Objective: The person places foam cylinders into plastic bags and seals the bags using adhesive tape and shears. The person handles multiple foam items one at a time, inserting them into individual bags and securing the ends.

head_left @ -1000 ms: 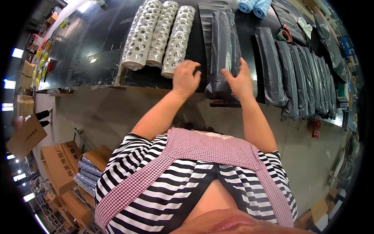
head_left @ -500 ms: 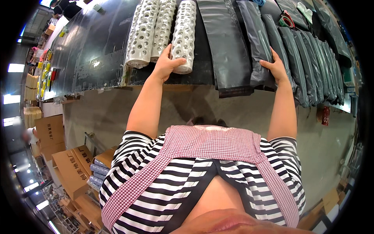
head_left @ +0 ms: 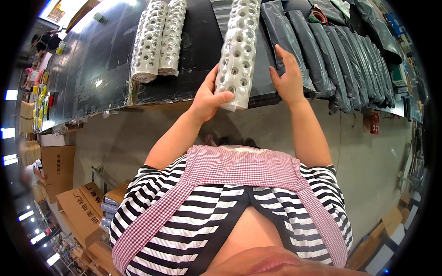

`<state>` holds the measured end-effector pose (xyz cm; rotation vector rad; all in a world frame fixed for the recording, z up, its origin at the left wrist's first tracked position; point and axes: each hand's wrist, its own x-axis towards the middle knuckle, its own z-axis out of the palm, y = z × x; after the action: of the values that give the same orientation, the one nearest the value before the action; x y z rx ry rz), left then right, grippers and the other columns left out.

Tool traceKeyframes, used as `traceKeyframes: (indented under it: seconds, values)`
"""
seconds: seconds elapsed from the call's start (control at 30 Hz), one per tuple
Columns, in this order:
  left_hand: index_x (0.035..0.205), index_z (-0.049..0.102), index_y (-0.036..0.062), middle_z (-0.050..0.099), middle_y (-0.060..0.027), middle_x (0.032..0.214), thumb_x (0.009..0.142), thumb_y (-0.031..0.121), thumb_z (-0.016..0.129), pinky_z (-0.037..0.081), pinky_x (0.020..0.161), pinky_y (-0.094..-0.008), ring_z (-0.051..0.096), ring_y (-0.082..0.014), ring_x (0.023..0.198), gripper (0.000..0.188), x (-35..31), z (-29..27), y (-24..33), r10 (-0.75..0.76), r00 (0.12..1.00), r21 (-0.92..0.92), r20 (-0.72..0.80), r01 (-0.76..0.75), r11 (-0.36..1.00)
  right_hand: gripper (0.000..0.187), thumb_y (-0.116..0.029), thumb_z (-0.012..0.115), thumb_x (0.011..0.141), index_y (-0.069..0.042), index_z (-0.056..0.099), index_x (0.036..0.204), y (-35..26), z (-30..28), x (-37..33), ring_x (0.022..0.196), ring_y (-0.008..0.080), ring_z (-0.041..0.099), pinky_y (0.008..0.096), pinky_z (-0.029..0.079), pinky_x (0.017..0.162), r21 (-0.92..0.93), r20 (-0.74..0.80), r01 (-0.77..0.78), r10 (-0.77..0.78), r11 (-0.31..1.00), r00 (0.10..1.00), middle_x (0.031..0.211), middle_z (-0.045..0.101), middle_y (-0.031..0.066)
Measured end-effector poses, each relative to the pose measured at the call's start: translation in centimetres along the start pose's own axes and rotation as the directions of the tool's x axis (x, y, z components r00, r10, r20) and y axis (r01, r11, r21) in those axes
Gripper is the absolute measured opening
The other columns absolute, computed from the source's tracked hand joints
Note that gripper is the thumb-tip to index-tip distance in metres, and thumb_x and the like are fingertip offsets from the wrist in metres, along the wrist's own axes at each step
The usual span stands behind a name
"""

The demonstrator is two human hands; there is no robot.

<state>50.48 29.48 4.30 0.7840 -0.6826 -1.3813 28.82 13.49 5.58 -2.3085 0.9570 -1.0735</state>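
A white roll (head_left: 237,64) patterned with round holes and wrapped in clear plastic is in my left hand (head_left: 208,99), whose fingers grip its near end. The roll lies over a flat grey plastic bag (head_left: 263,76), covering much of it. My right hand (head_left: 290,78) is open, fingers apart, a little to the right of the roll and close to a filled grey bag (head_left: 282,37). Two similar rolls (head_left: 148,46) lie side by side on the black table to the left.
Several filled grey bags (head_left: 343,64) lie in a row along the right of the black table (head_left: 101,60). Beyond them is a tape roll (head_left: 317,14) with red and green on it. Open cardboard boxes (head_left: 83,211) stand on the floor at the left.
My left hand has moved the roll rightward, away from the other two and over the flat grey bag. My right hand has come off the filled grey bag and moved left.
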Motion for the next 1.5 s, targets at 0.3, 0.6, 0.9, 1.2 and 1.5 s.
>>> traceKeyframes:
  seconds: [0.3, 0.6, 0.9, 1.2, 1.5]
  values:
    - [0.161, 0.015, 0.0004, 0.037, -0.0126, 0.157, 0.072, 0.014, 0.089, 0.033, 0.118, -0.0377, 0.041, -0.0234, 0.143, 0.116, -1.8, 2.5, -0.7, -0.076, 0.986, 0.081, 0.149, 0.065, 0.995, 0.077, -0.004, 0.077, 0.078, -0.012, 0.047, 0.149, 0.9, -4.0, -1.0, 0.126, 0.0388, 0.054, 0.045, 0.047, 0.104, -0.262, -0.01, 0.073, -0.078, 0.962, 0.997, 0.138, 0.057, 0.0188]
    - [0.162, 0.013, 0.0009, 0.033, -0.0139, 0.16, 0.073, 0.017, 0.087, 0.029, 0.119, -0.0377, 0.036, -0.024, 0.146, 0.117, -2.8, 4.0, -1.3, -0.075, 0.969, 0.22, 0.237, 0.022, 0.975, 0.088, -0.001, 0.08, 0.073, -0.006, 0.041, 0.151, 0.0, -5.0, -2.2, 0.129, 0.0422, 0.051, 0.0457, 0.044, 0.107, -0.267, -0.107, 0.106, -0.139, 0.958, 0.984, 0.143, 0.051, 0.0229]
    - [0.16, 0.023, -0.0006, 0.045, -0.0166, 0.154, 0.059, 0.032, 0.096, 0.033, 0.118, -0.0412, 0.044, -0.0269, 0.142, 0.128, -3.0, 1.9, 1.1, -0.386, 0.84, 0.112, 0.38, 0.373, 0.921, 0.057, -0.012, 0.058, 0.09, -0.018, 0.051, 0.145, 0.2, -10.3, -1.0, 0.153, 0.0344, 0.026, 0.0526, 0.015, 0.125, -0.648, 0.244, 0.463, -0.411, 0.605, 0.878, 0.163, 0.035, 0.0126]
    - [0.125, 0.066, 0.0065, 0.069, -0.0097, 0.118, 0.087, 0.02, 0.076, 0.051, 0.098, -0.0369, 0.065, -0.0217, 0.111, 0.042, 5.9, -6.8, -7.9, -0.212, 0.954, 0.376, 0.214, 0.12, 0.919, 0.098, -0.024, 0.088, 0.056, -0.006, 0.047, 0.143, -5.2, -14.7, -12.5, 0.115, 0.0407, 0.062, 0.0453, 0.051, 0.099, -0.207, 0.545, -0.107, 0.205, 0.972, 0.813, 0.127, 0.064, 0.0189]
    - [0.112, 0.071, 0.0094, 0.061, -0.009, 0.12, 0.082, 0.028, 0.077, 0.052, 0.092, -0.041, 0.057, -0.031, 0.112, 0.036, 7.0, 0.2, -10.3, -0.196, 0.896, 0.831, 0.4, -0.444, -0.335, 0.102, -0.023, 0.09, 0.063, 0.001, 0.041, 0.149, -3.1, -13.2, -23.3, 0.122, 0.0244, 0.057, 0.0372, 0.045, 0.105, 0.248, 0.511, -0.832, 0.663, 0.496, 0.547, 0.134, 0.058, 0.0145]
